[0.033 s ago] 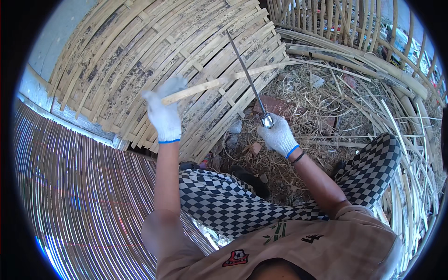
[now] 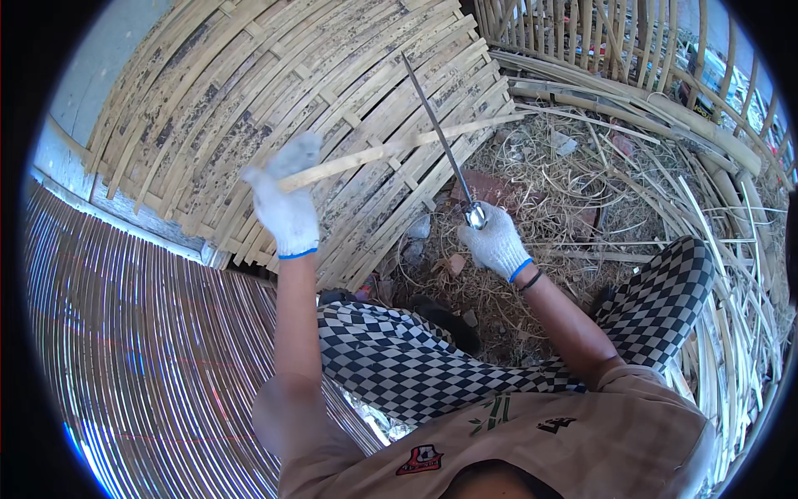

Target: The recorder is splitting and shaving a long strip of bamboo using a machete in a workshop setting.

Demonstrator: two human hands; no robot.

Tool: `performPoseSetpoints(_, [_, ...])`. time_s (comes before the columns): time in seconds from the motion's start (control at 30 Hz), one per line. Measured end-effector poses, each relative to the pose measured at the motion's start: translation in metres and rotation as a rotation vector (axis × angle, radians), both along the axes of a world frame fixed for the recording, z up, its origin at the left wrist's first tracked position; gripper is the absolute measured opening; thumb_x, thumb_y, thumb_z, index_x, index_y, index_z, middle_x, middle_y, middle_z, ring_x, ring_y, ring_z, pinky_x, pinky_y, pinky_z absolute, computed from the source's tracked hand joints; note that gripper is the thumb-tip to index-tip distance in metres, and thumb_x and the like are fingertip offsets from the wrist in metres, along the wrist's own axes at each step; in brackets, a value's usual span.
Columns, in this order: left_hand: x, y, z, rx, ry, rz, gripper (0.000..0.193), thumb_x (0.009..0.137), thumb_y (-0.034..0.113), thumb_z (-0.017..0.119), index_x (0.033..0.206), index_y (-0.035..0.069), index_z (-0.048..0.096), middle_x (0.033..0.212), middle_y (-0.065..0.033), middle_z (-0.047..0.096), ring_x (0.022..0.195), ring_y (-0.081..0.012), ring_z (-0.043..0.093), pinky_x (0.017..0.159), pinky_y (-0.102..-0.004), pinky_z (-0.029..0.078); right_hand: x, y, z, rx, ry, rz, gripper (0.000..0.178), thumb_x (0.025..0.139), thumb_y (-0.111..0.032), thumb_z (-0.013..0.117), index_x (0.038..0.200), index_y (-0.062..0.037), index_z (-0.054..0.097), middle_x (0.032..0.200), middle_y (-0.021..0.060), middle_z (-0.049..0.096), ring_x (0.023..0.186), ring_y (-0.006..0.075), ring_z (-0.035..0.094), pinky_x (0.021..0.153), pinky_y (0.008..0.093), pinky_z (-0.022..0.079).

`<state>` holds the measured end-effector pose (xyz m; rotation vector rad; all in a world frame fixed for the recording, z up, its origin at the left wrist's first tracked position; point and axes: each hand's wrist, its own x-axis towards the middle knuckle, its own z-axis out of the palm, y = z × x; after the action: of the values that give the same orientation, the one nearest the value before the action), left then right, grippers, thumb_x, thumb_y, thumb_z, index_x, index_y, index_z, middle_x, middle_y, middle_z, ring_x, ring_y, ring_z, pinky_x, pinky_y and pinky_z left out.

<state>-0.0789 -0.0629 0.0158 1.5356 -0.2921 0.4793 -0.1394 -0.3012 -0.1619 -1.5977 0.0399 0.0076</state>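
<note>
Strip (image 2: 357, 158), pale bamboo by the look of it, runs up & right from L hand (image 2: 287, 208), its near end against the glove & its far end out past the edge of the woven panel (image 2: 208, 125), over the ground. L hand is in a white knit glove w/ blue cuff trim; fingers & thumb look spread, but they're blurred, so can't tell if that grip is closed on the strip or just touching it.

R hand (image 2: 495, 241), same kind of glove, is wrapped round the handle end of a knife (image 2: 456, 170); bright metal collar shows at the fist, handle itself mostly hidden. Long, dark, narrow blade points up & left, tip over the panel. In view, blade crosses in front of the strip approx. midway; can't tell if they touch. Dark wristband (image 2: 530, 280) just below the R cuff.

Panel fills upper L; slatted screen (image 2: 150, 349) at lower L. Ground btwn/beyond the knees has curly shavings (image 2: 549, 175) plus a reddish brick (image 2: 492, 188). Thick pole (image 2: 706, 137) lies at upper R, below a bamboo fence (image 2: 573, 33). Person wears b/w checked pants (image 2: 399, 358) & tan shirt (image 2: 532, 441).
</note>
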Motion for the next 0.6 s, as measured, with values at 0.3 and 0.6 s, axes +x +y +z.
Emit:
performPoseSetpoints(0.3, [-0.016, 0.024, 0.029, -0.417, -0.229, -0.560, 0.055, 0.107, 0.056, 0.029, 0.067, 0.018, 0.027, 0.064, 0.0036, 0.015, 0.058, -0.0124, 0.016, 0.061, -0.0325, 0.021, -0.010, 0.003, 0.015, 0.053, -0.063, 0.007, 0.017, 0.083, -0.016, 0.064, 0.084, -0.0006, 0.056, 0.058, 0.0031, 0.054, 0.046, 0.0123, 0.055, 0.044, 0.0313, 0.044])
performPoseSetpoints(0.6, [-0.037, -0.029, 0.020, -0.389, -0.283, -0.313, 0.049, 0.105, 0.051, 0.042, 0.073, 0.017, 0.031, 0.070, 0.0049, 0.021, 0.062, -0.0114, 0.021, 0.060, -0.0310, 0.021, -0.016, 0.010, 0.020, -0.236, -0.311, -0.047, 0.027, 0.080, -0.018, 0.065, 0.094, 0.0039, 0.061, 0.062, 0.0136, 0.062, 0.063, 0.0250, 0.069, 0.062, 0.0390, 0.054])
